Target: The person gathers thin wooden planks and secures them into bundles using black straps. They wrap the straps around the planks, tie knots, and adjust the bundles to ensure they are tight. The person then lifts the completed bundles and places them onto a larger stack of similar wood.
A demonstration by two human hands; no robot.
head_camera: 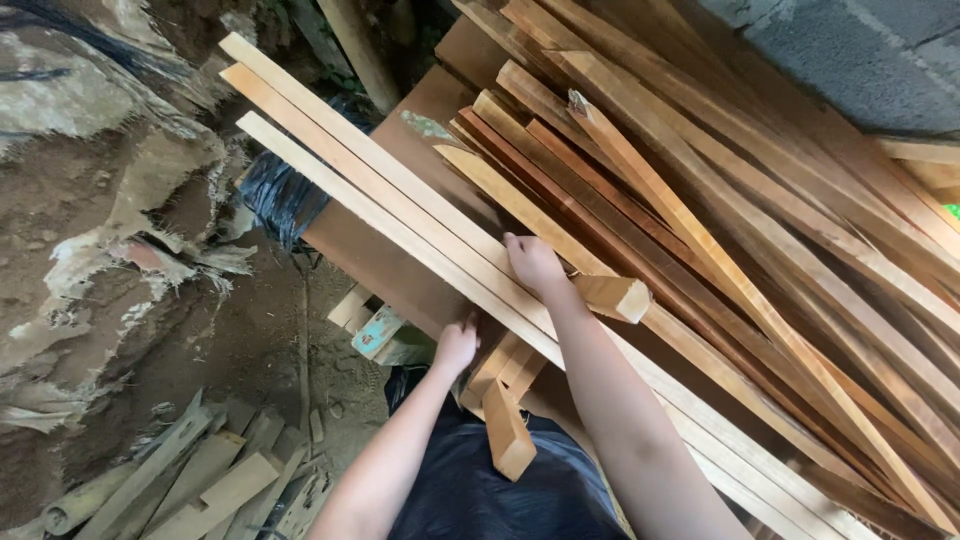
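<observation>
From the head camera, much is cut off: both forearms enter from the bottom edge, and the long pale wooden slats (pixel 400 215) run out of frame at lower right. The large heap of reddish-brown wooden strips (pixel 720 210) beyond them continues past the top and right edges, so its full extent cannot be judged. What lies beneath the slats is mostly hidden; only a flat brown board (pixel 370 265) shows under them.

The right hand (pixel 535 265) lies palm down on the upper side of the pale slats, fingers bent over their top edge; whether they pinch a slat or merely press on it cannot be told. The left hand (pixel 455 345) sits at the lower edge of the same slats, its fingers curled underneath and hidden, so its hold is also unclear.

The slats are three long, straight, light-tan pieces lying side by side, touching, slanting from upper left to lower right. Below them, near the left hand, short wooden offcuts (pixel 505 420) rest on black plastic sheeting (pixel 500 490).
</observation>
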